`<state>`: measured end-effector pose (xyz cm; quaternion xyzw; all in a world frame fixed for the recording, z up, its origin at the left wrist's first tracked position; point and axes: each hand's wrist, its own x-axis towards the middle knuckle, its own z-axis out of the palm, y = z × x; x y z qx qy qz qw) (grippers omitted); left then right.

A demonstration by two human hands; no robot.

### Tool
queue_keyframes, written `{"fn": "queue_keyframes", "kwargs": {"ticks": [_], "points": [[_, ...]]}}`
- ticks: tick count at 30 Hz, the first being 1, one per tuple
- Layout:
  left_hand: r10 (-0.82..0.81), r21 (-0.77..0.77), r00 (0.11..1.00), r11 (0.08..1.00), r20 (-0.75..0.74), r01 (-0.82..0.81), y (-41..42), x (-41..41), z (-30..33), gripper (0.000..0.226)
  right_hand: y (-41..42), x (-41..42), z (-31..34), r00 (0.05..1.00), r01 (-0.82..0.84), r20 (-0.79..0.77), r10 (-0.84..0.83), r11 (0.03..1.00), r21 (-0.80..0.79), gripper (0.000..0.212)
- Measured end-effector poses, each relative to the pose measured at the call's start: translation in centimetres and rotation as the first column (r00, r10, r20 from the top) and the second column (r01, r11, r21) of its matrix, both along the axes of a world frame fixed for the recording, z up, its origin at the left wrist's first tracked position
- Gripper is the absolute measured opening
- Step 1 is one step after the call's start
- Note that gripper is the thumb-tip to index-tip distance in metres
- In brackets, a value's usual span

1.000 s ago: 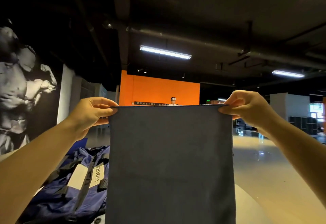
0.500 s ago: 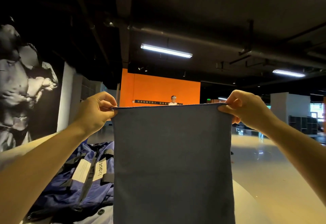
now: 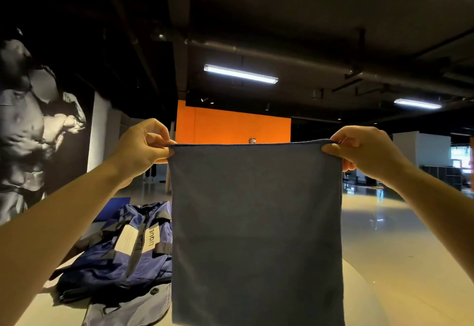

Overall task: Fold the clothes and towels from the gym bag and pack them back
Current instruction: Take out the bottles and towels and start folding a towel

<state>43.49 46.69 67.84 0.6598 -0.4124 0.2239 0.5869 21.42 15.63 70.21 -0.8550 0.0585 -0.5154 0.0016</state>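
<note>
Item: towel (image 3: 256, 233), dark grey-blue, held up in the air by its top edge, hanging flat and straight; its lower end runs out of sight below. Advice for the fold: keep the top edge taut and level, bring the two corners together squarely, let the cloth hang free of creases before lowering it to the bench (image 3: 384, 287). Left hand (image 3: 139, 150): thumb and fingers pinch the top left corner, other fingers curled loosely. Right hand (image 3: 359, 151): fingers curled tight over the top right corner. Bag (image 3: 115, 256), blue with dark straps, lies slumped at the bench's left side, behind the towel. A grey garment (image 3: 128, 307) lies just in front of it.
</note>
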Motion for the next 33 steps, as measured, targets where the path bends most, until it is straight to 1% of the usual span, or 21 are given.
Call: {"fn": "queue_keyframes", "kwargs": {"ticks": [3,6,10,13,17,18,20,23,27,29,30,31,32,33], "points": [[-0.031,-0.007,0.998,1.0,-0.054,0.031,0.2,-0.9,0.7,0.027,0.3,-0.8,0.6,0.998,-0.028,-0.044,0.033,0.993,0.119,0.02],[-0.021,0.026,0.995,0.999,-0.098,0.024,-0.3,-0.8,0.6,0.029,0.1,-1.1,0.5,0.99,-0.095,-0.07,0.121,0.95,0.296,0.016],[0.055,0.141,0.988,0.989,-0.148,-0.034,-2.1,1.5,-2.1,0.028,-1.8,1.5,-2.6,0.97,-0.007,-0.222,0.097,0.927,0.375,0.02],[0.076,0.18,0.968,0.983,-0.239,-0.033,-4.3,4.4,-5.7,0.027,-3.6,4.5,-6.3,0.963,0.052,-0.259,0.076,0.89,0.453,0.014],[0.077,0.179,0.917,0.984,-0.392,-0.006,-7.4,7.5,-11.2,0.031,-4.8,7.8,-11.2,0.95,0.106,-0.29,0.113,0.759,0.642,0.011],[0.065,0.183,0.899,0.983,-0.432,0.017,-8.0,7.9,-12.8,0.031,-5.0,8.3,-12.6,0.942,0.121,-0.312,0.125,0.739,0.663,0.011],[0.027,0.189,0.865,0.979,-0.501,0.079,-8.5,8.1,-15.8,0.031,-5.4,9.1,-15.5,0.932,0.126,-0.332,0.144,0.731,0.671,0.009],[0.016,0.244,0.865,0.962,-0.501,0.123,-7.9,7.1,-18.9,0.035,-5.1,8.3,-19.1,0.924,0.11,-0.34,0.175,0.73,0.675,0.008],[-0.085,0.248,0.836,0.934,-0.542,0.256,-4.3,4.5,-21.9,0.03,-3.7,4.4,-22.8,0.914,0.016,-0.3,0.273,0.715,0.699,0.003],[-0.121,0.292,0.815,0.896,-0.567,0.336,-2.2,2.7,-24.5,0.033,-2.9,1.6,-25.1,0.894,-0.022,-0.304,0.329,0.71,0.704,0.012],[-0.142,0.325,0.806,0.865,-0.575,0.384,-1.4,1.7,-25.9,0.037,-2.3,0.4,-26.6,0.875,-0.022,-0.329,0.355,0.709,0.705,0.021],[-0.152,0.38,0.815,0.827,-0.558,0.415,-0.8,0.9,-27.2,0.038,-1.7,-0.8,-28.2,0.851,-0.018,-0.363,0.38,0.711,0.703,0.032],[-0.152,0.458,0.854,0.79,-0.498,0.408,-0.4,0.3,-28.5,0.036,-1.0,-1.7,-29.8,0.825,-0.007,-0.404,0.396,0.721,0.693,0.047],[-0.146,0.542,0.906,0.76,-0.396,0.359,-0.3,-0.1,-29.5,0.03,-0.6,-2.4,-31.2,0.808,0.002,-0.433,0.399,0.734,0.679,0.056]]}}
